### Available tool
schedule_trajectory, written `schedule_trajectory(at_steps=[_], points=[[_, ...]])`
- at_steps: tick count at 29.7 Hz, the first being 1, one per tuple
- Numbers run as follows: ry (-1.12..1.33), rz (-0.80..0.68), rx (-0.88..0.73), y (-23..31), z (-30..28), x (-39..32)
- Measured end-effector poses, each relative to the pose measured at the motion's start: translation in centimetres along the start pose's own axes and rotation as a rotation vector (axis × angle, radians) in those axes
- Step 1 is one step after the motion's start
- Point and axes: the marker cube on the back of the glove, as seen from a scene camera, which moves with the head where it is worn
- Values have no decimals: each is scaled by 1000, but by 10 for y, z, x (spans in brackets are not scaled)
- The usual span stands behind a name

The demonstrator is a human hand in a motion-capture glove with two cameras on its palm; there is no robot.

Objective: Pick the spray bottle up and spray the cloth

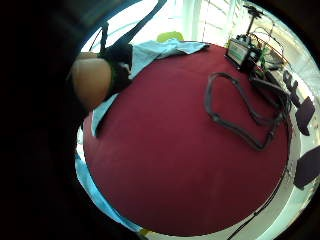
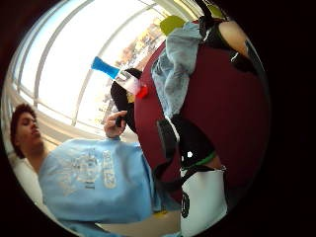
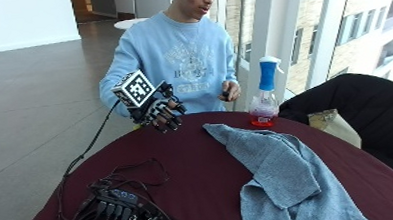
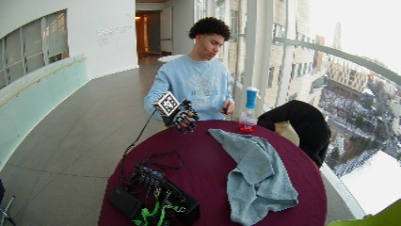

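Spray bottle point(image 3: 264, 96) stands at table edge point(image 3: 92, 159) just beside grey cloth point(image 3: 283, 171), w/ gloved right hand point(image 3: 162, 110) raised well apart, fingers loosely curled, holding nothing; a hasty reach could tip it off the edge.

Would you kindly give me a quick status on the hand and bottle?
Gloved right hand raised above table edge, holding nothing. Spray bottle upright, untouched, beside cloth. Nothing between hand and bottle.
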Motion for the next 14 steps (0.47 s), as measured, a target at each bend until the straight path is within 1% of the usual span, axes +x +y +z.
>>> schedule_trajectory(at_steps=[5,14], points=[[25,-21,2,4,-7,16],[79,-45,-7,5,-10,13]])
